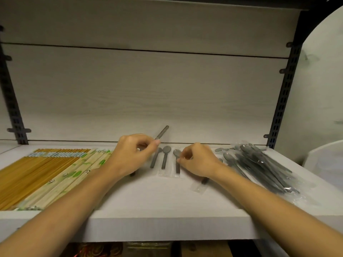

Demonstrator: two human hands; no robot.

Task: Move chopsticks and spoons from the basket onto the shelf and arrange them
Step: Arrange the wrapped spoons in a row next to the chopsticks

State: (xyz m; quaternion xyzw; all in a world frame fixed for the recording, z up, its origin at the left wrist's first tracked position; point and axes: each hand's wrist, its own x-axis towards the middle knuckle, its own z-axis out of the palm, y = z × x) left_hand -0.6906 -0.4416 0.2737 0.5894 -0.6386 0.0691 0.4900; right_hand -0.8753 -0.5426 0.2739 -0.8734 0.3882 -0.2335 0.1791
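Spoon (162,132) in left hand (130,156) grip, near shelf (167,210) back edge

Chopsticks (42,171) left on shelf (148,201); single spoons (165,158) centre; spoon pile (259,167) right.

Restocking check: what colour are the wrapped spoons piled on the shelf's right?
Grey spoons in clear wrappers, seen in the head view.
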